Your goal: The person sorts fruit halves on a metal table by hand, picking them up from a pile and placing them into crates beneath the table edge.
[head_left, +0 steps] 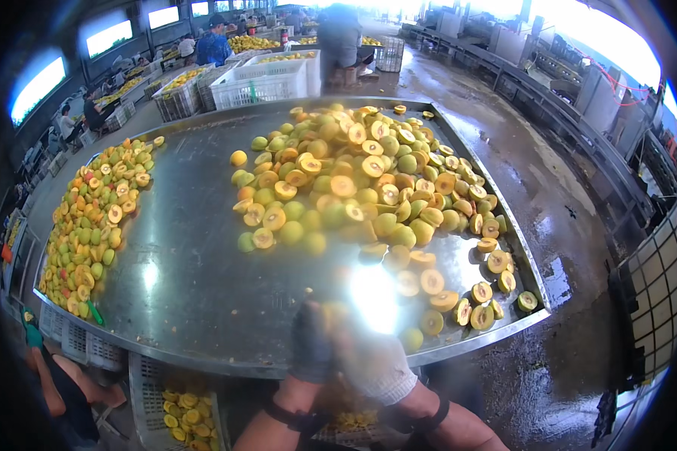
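Halved fruit [342, 184] lies heaped on a metal table [195, 255] whose rim [483, 337] probably stops spills; gloved left hand [311, 342] and right hand [374, 367] come together near its front, glare obscuring any grip: cannot tell.

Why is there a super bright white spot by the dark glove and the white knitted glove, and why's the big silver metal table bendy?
Head view: glare, probably light bouncing off the silver metal table; head view: blur and haze smudge the dark-gloved left hand and white-gloved right hand; head view: the fisheye lens curves straight edges.
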Motion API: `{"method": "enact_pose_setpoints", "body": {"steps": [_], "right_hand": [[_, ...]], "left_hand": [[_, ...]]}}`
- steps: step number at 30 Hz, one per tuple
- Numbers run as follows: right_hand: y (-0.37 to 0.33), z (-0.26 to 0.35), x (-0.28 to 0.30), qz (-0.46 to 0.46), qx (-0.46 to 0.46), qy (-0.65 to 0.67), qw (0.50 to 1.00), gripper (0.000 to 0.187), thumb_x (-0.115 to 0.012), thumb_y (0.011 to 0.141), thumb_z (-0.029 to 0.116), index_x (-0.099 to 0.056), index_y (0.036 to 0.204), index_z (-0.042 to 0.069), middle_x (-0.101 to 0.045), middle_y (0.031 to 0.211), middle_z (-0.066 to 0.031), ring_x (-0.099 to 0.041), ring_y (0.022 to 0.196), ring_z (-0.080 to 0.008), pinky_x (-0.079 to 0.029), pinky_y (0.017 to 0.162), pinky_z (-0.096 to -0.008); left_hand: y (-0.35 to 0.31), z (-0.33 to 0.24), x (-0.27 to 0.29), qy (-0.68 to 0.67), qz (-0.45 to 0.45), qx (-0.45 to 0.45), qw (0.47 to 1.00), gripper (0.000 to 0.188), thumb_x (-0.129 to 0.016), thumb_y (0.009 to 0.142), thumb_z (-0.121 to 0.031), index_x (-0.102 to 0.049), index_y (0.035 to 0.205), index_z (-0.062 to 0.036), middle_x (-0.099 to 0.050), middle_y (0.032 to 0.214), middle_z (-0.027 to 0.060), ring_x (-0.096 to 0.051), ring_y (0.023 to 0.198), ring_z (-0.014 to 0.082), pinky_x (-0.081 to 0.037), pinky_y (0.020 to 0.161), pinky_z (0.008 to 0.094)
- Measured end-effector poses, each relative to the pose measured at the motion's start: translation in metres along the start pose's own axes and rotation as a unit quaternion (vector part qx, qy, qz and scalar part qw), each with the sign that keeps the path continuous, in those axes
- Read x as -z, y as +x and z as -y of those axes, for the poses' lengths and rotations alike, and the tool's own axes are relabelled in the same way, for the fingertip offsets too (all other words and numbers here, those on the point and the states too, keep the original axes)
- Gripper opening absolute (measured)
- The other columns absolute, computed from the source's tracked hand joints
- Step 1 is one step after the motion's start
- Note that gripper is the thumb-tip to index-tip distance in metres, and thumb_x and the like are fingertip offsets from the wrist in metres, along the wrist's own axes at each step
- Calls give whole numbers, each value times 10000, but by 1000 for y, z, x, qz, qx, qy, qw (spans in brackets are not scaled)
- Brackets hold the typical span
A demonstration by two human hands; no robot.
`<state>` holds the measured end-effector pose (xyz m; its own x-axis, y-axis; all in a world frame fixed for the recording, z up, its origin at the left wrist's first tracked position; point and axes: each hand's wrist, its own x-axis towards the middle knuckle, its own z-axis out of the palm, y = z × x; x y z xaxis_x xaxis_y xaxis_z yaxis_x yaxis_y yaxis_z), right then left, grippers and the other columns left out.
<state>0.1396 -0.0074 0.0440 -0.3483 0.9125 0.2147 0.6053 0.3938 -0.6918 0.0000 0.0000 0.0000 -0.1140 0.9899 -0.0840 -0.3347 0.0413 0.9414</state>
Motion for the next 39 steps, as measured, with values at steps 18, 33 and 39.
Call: {"method": "enact_pose_setpoints", "body": {"steps": [18, 33, 39], "right_hand": [[12, -27, 21, 176, 42, 65, 981, 407, -516, 1028, 398, -629, 977, 11, -661, 777, -257, -665, 759, -461, -517, 704, -534], [6, -34, 6, 150, -1, 228, 962, 377, -510, 1047, 387, -566, 1002, 17, -622, 750, -190, -621, 643, -379, -499, 608, -450], [6, -25, 13, 122, 56, 92, 987, 341, -531, 1029, 353, -579, 978, 19, -643, 757, -245, -643, 760, -468, -480, 662, -550]], "left_hand": [[6, -26, 1, 125, 89, 1, 988, 313, -531, 1034, -269, -653, 1120, 6, -687, 1024, 89, -667, 948, 177, -557, 808, 318], [1, -12, 2, 254, 24, -236, 938, 243, -601, 990, -86, -588, 1215, 5, -656, 1101, 113, -640, 985, 188, -539, 874, 351], [3, -26, 7, 314, 81, -212, 922, 157, -587, 998, -110, -656, 1077, 7, -690, 1040, 109, -669, 915, 195, -554, 819, 348]]}}
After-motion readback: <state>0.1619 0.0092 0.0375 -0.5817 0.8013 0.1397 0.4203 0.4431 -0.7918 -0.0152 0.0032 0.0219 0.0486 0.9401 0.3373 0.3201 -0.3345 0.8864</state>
